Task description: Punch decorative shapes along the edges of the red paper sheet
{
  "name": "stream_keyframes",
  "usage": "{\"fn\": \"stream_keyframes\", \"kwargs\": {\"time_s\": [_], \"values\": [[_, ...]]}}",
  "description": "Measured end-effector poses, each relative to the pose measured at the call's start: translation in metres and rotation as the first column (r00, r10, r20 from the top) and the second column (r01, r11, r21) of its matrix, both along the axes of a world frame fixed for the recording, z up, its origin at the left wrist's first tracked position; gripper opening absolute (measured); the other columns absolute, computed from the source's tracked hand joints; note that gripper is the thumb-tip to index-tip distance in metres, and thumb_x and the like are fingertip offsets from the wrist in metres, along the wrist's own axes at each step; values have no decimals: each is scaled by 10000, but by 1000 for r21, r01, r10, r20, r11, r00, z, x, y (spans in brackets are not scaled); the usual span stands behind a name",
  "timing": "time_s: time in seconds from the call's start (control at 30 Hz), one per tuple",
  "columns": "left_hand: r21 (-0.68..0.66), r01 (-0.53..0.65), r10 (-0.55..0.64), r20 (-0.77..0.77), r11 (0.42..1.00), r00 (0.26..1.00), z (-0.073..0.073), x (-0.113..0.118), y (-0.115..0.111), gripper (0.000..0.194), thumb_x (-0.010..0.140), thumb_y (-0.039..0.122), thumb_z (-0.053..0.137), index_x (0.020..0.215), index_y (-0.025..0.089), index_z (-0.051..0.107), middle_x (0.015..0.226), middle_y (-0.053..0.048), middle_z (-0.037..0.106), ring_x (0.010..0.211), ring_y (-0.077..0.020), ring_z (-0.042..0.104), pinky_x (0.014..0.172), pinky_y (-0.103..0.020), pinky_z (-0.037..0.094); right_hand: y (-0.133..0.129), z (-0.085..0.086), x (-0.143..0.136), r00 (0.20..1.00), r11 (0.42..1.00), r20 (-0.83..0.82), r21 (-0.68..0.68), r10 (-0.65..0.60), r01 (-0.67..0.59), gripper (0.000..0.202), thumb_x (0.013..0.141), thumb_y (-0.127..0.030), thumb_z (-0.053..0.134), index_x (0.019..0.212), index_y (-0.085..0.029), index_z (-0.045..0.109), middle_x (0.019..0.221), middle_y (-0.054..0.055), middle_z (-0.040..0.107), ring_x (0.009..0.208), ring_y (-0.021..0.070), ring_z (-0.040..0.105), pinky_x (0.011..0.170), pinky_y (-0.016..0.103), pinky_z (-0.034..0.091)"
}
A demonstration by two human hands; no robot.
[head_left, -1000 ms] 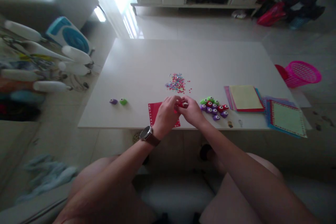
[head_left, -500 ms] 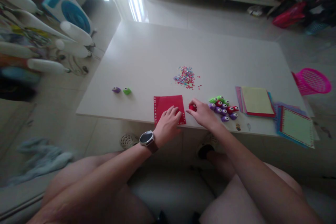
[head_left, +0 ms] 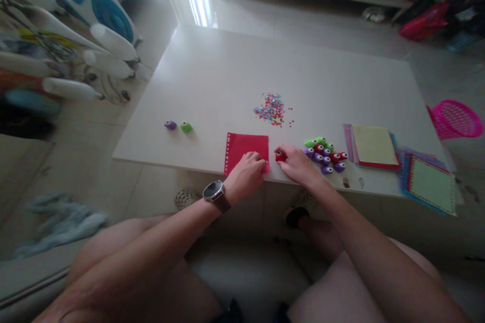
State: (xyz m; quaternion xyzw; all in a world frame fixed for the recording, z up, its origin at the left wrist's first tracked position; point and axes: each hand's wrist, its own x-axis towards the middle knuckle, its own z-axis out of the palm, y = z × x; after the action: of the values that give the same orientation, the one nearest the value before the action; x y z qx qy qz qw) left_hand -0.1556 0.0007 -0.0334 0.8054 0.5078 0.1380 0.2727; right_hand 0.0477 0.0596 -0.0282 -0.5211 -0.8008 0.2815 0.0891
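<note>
Got a red craft punch [head_left: 280, 157] pinched between thumb and fingers of the right hand [head_left: 297, 162], just off the 3 o'clock edge of a red paper sheet [head_left: 242, 145]. Can't tell if touching the white table [head_left: 215, 75] or held slightly above. Resting the left hand [head_left: 247, 174] on that sheet, palm down, not gripping anything, brown-strapped watch [head_left: 213, 190] on the wrist. Can see a row of little punched holes down the sheet's 9 o'clock edge. Working outward from the right hand: at 3 o'clock, right beside it, a bunch of green, red and purple punches [head_left: 326, 158]. At 11, a loose pile of multicolored confetti [head_left: 272, 109]. Way over between 9 and 10, one purple punch [head_left: 170, 124] and one green punch [head_left: 185, 126], near each other but apart. Farther out at 3, a stack of colored paper [head_left: 373, 145] topped with pale yellow, then a fanned pile [head_left: 432, 184] with a pale green sheet on top. Past the table end, between 2 and 3, a hot pink plastic basket [head_left: 456, 120].
</note>
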Motion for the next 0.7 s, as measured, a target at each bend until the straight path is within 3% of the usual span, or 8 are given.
{"fn": "stream_keyframes", "kwargs": {"time_s": [0.23, 0.43, 0.7], "values": [[-12, -27, 28, 28, 1000, 999, 1, 5, 1, 159, 900, 75, 549, 903, 207, 637, 1036, -103, 659, 1043, -286, 582, 895, -435, 549, 0, 6, -1, 998, 998, 40, -46, -39, 41, 289, 791, -30, 583, 991, -179, 729, 931, 64, 759, 818, 186, 670, 807, 284, 498], [-24, -30, 31, 69, 999, 997, 4, 8, 1, 136, 929, 96, 547, 896, 210, 613, 1020, -90, 661, 1022, -268, 584, 901, -417, 538, 1, 5, -3, 997, 993, -7, -87, -81, 80, 193, 852, -101, 659, 1009, -177, 743, 962, 78, 775, 878, 201, 720, 819, 294, 534], [-20, -17, 18, 59, 1000, 998, 2, 9, 1, 122, 936, 98, 546, 922, 200, 611, 1040, -94, 669, 1031, -269, 579, 910, -409, 525, 1, 4, -4, 995, 990, -11, -94, -103, 101, 199, 836, -89, 720, 1010, -180, 749, 994, 77, 786, 875, 196, 733, 824, 298, 545]]}}
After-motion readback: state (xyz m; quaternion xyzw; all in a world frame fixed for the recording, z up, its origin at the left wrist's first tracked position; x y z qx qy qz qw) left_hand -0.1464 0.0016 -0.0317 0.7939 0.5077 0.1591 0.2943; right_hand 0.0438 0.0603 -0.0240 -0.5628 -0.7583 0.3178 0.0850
